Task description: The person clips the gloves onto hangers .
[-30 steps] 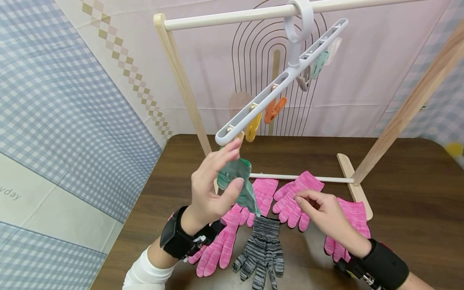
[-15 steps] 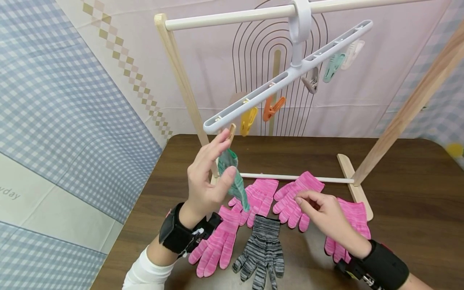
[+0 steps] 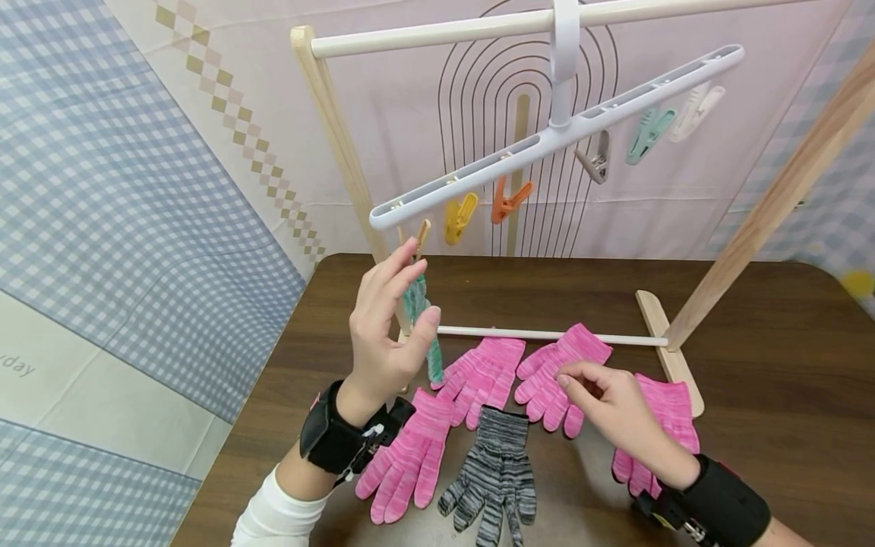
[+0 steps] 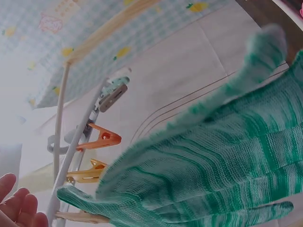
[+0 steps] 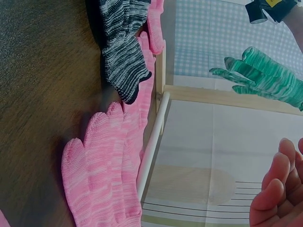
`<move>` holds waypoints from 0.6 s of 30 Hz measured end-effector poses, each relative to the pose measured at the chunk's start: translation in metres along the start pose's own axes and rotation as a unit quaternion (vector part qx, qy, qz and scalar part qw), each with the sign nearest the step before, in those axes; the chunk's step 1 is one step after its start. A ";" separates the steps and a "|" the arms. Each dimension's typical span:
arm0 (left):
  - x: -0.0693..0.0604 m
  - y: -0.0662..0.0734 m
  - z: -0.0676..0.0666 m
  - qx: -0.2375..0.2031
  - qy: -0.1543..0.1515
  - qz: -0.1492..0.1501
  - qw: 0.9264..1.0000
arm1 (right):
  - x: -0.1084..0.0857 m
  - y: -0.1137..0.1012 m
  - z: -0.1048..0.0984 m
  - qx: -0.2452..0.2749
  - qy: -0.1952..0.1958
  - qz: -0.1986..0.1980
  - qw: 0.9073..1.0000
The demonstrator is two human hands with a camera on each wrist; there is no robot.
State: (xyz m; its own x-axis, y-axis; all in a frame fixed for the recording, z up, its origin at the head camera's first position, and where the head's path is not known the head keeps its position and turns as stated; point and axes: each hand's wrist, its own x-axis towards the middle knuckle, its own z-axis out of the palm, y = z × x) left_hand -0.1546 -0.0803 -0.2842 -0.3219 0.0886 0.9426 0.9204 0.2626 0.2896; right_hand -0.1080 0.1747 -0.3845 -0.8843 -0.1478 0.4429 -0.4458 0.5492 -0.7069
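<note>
A green striped glove (image 4: 213, 170) hangs from a tan clip (image 3: 423, 235) at the left end of a white clip hanger (image 3: 478, 167). My left hand (image 3: 383, 330) is raised beside it with fingers stretched up, hiding part of the glove in the head view; nothing is gripped. In the left wrist view the fingertips (image 4: 26, 208) are apart from the cloth. My right hand (image 3: 615, 403) hovers over the pink gloves, fingers loosely bent and holding nothing. Its nearest thing is a pink glove (image 3: 563, 365) on the table. A grey-black striped glove (image 3: 499, 463) lies between the hands.
Yellow (image 3: 460, 218), orange (image 3: 509, 201), grey (image 3: 595, 158), mint (image 3: 649, 135) and white clips (image 3: 697, 112) hang along the hanger. A wooden rack (image 3: 424, 35) holds the hanger over the brown table (image 3: 772, 357). More pink gloves (image 3: 410, 456) lie on the table.
The hanger has turned, its left end swinging left and its right end swinging right. The green glove has moved left with it. My left hand has shifted slightly left; my right hand has stayed still.
</note>
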 end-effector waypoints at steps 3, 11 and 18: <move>0.000 -0.001 0.000 0.013 0.002 0.013 1.000 | 0.000 0.001 0.000 0.002 0.000 0.000 1.000; 0.001 0.001 0.001 0.003 0.005 0.021 1.000 | -0.001 0.001 0.001 0.002 0.002 0.003 1.000; 0.002 0.003 0.004 -0.008 0.001 0.012 1.000 | -0.001 0.003 0.001 0.002 0.004 0.001 1.000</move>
State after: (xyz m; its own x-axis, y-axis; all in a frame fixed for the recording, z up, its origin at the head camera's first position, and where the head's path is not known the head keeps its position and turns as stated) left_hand -0.1534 -0.0756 -0.2820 -0.2999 0.0919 0.9495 0.9310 0.2454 0.2703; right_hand -0.1084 0.1753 -0.3877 -0.8846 -0.1400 0.4449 -0.4438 0.5457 -0.7108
